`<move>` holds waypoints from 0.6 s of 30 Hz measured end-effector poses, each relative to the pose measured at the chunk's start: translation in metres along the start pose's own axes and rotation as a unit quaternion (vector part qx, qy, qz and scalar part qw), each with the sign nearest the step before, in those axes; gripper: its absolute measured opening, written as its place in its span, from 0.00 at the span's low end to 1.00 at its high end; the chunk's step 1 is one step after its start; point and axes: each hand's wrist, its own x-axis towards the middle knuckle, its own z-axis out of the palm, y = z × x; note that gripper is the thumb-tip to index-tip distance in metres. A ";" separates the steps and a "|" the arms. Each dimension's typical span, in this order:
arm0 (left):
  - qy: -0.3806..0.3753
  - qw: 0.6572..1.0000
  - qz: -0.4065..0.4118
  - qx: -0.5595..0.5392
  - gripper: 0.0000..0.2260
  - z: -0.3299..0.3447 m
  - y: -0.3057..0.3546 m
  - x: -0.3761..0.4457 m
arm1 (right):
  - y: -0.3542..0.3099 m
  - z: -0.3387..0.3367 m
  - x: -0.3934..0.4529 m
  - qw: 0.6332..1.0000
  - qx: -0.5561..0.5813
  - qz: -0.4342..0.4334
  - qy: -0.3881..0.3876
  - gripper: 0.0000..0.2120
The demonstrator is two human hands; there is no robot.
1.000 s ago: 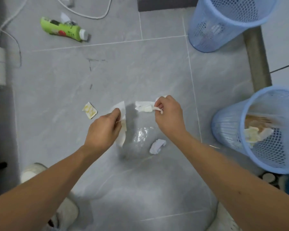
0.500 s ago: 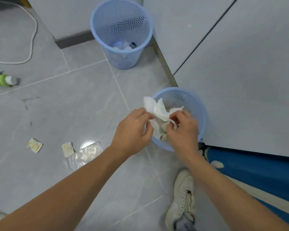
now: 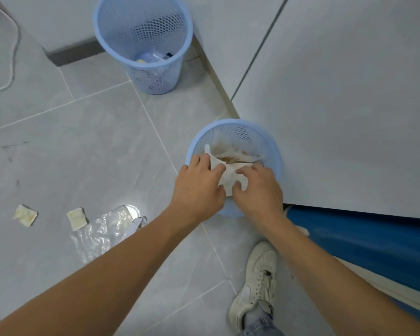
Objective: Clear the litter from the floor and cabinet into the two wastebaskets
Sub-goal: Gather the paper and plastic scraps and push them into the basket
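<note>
A white cord [image 3: 9,69] loops over the grey tiled floor [image 3: 87,151] at the far left edge. Lower on the floor lie two small yellowish scraps, one [image 3: 24,215] nearer the left edge and the other [image 3: 77,218] just to its right, and touching that second scrap is a crumpled sheet of clear plastic wrap [image 3: 102,229], with a bit of white paper [image 3: 137,224] at its right end beside the forearm. At the top stands a blue mesh wastebasket [image 3: 143,42] against the dark base of a grey cabinet, with a few small items in its bottom that are too small to tell. To the right, the left hand [image 3: 199,190] and the right hand [image 3: 257,190] reach side by side over the near rim of a second blue wastebasket [image 3: 274,151], which stands close against the cabinet's front panel [image 3: 349,105]. Both hands are closed on a bunch of white tissue [image 3: 226,173], the left thumb and fingers pinching its left part and the right hand's fingers curled over its right part; the tissue sits at the mouth of the basket, above brown-stained paper already inside. Below the right forearm, a white sneaker [image 3: 256,282] rests on the floor, and a blue surface [image 3: 364,241] shows under the cabinet's edge at the right.
</note>
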 end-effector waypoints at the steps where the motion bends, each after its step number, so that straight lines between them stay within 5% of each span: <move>1: 0.020 1.000 0.005 -0.021 0.14 -0.005 -0.013 -0.012 | -0.011 0.000 -0.004 0.999 0.018 -0.018 0.030 0.13; 7: 0.073 0.993 -0.075 -0.059 0.12 -0.031 -0.149 -0.104 | -0.137 0.044 -0.030 0.979 0.095 -0.169 0.066 0.08; 18: 0.040 0.926 -0.368 -0.076 0.18 0.037 -0.415 -0.273 | -0.301 0.300 -0.075 0.955 0.031 -0.246 -0.162 0.15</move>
